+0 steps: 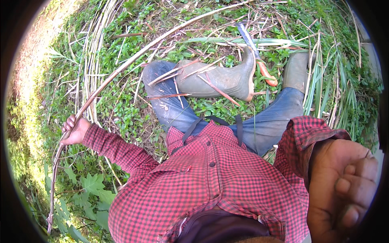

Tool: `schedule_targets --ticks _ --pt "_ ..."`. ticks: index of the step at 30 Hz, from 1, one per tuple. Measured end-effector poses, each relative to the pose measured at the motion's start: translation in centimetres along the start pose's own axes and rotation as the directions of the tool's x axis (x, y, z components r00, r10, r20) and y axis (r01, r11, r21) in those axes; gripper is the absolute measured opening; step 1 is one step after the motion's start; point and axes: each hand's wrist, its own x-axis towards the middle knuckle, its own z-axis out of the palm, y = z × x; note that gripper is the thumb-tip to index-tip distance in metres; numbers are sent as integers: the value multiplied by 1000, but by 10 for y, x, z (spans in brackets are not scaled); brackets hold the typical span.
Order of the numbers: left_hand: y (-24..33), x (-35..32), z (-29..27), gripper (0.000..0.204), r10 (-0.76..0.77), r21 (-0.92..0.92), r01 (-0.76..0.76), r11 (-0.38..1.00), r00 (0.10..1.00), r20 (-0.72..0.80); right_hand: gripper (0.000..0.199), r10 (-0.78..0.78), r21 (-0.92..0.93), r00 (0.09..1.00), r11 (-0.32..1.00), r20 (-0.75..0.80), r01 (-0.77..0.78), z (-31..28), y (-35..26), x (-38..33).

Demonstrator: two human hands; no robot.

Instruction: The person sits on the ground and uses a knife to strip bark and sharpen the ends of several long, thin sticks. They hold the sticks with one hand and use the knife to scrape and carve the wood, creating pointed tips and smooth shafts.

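My left hand [76, 129] is out at the left, fingers closed around a long, thin, brownish dry stalk [133, 58]. From that fist the stalk runs up and right in a gentle curve past the top edge; its lower end [51, 202] hangs down among green leaves. Raised close to the camera at the lower right is my right hand [344, 186], its fingers curled toward the palm, with nothing visible in it. Between my legs lies a machete [248, 40] with an orange handle [266, 73], apart from both hands.
My legs are folded on weedy ground, in blue trousers and rubber boots [219, 79]. Split stalk pieces [214, 87] lie over one boot. Bundled dry strips [95, 44] stretch along the left; long green blades [324, 81] are at the right. A broad-leaved plant [93, 184] grows lower left.
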Motion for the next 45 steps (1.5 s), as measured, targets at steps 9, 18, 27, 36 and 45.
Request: schedule_targets --ticks 9,18,27,36,45 --pt "-59 -32 17 54 92 240 -86 967 996 -13 15 954 -237 285 299 90 -925 10 74 -145" --pt "-128 -136 87 56 -50 382 -7 924 989 140 63 727 -69 -502 -536 468 -841 106 146 -246" --pt "-108 -159 102 52 -59 371 -12 928 982 180 28 842 558 -374 -539 390 -631 180 181 -298" --pt "-105 -154 104 49 -63 389 -28 921 974 220 26 804 663 -116 -553 583 -504 157 172 -311" --pt "-102 -157 116 49 -26 406 -80 910 968 249 19 810 675 -77 -533 581 -511 155 173 -311"
